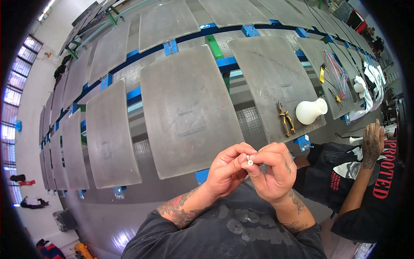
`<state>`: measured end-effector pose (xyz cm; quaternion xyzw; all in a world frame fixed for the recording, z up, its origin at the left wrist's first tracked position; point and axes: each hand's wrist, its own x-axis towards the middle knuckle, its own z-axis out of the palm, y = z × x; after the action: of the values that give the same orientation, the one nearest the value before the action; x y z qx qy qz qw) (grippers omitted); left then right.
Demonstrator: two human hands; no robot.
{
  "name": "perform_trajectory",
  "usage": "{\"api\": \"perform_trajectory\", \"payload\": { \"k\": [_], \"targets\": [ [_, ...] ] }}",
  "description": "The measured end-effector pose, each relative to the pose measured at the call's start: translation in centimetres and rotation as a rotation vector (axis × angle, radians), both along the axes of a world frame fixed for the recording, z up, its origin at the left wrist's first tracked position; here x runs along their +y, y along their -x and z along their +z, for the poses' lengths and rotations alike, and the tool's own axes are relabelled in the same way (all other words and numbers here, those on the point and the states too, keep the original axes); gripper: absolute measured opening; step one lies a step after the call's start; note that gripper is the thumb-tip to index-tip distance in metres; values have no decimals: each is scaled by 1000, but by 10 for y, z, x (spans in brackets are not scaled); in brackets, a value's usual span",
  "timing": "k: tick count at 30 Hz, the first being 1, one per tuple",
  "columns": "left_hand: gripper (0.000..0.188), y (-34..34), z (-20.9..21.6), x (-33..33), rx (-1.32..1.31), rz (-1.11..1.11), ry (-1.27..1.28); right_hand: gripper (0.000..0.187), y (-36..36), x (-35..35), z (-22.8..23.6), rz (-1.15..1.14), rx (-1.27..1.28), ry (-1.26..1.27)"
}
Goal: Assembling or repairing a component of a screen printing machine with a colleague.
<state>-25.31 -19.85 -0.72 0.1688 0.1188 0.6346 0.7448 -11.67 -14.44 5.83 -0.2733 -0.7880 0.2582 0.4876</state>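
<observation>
My left hand (227,169) and my right hand (274,169) meet in front of my chest, fingertips pinched together. Between them is a small whitish piece with a round end (249,162), too small to name; both hands grip it. The fingers hide most of it. Beyond my right hand, on a grey metal plate, lie pliers (285,119) with yellow and black handles. Beside them, a white vase-shaped container (311,111) rests on the same plate.
Rows of grey plates (185,108) sit on blue rails (226,64). At right, a plate holds coiled red and blue wires (337,73), a yellow-handled tool (322,73) and white cloths (373,82). A person in a dark shirt (371,185) stands close on my right, one hand (371,144) raised.
</observation>
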Motion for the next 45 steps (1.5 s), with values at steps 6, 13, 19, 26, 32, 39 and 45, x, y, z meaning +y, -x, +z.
{"api": "perform_trajectory", "payload": {
  "k": [6,13,19,26,32,39,45],
  "targets": [
    [22,29,-1,-6,10,-17,-1,22,28,-12,-1,-33,-34,25],
    [22,52,6,-25,22,-74,-145,35,26,-52,67,326,-176,-43],
    [23,60,6,-32,59,-154,-123,44,36,-74,78,374,91,-217],
    [29,59,21,-29,344,22,-223,18,38,-70,11,28,451,472],
    [28,44,23,-20,694,244,-438,16,25,-72,-14,294,1143,1177],
    [21,27,26,-28,767,289,-423,18,13,-81,-24,360,1115,1192],
    [16,25,30,-28,815,267,-435,19,14,-85,-24,307,1157,1207]
  ]
}}
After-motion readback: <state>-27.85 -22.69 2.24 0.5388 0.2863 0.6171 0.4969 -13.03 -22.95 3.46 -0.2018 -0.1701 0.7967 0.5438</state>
